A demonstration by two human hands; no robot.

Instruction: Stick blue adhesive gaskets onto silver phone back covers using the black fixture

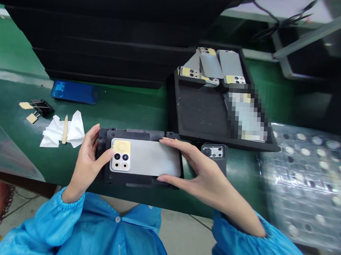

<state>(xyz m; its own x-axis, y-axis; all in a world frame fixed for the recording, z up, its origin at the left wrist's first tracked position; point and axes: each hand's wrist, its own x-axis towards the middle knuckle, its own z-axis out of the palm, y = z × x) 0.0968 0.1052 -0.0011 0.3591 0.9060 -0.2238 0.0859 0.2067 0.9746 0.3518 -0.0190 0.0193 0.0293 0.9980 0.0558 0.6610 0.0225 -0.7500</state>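
Observation:
A silver-grey phone back cover (154, 159) lies flat in a black fixture (141, 134) near the table's front edge. Its camera block, with a yellow patch above several lens rings, points left. My left hand (87, 163) grips the fixture's left end, fingers curled at its far corner and the thumb touching the cover beside the camera block. At the right end, my right hand (201, 167) spans the cover, fingertip on the far long edge and thumb on the near one. The undersides of both hands' grips are hidden.
Behind stand stacked black trays (114, 44). A black foam tray (200, 110) at right holds several covers. Beside it lie a dark phone part (215, 150) and clear blister trays (307, 180). Leftward are a blue phone cover (74, 92), a binder clip (41, 107) and white tissue (76, 128).

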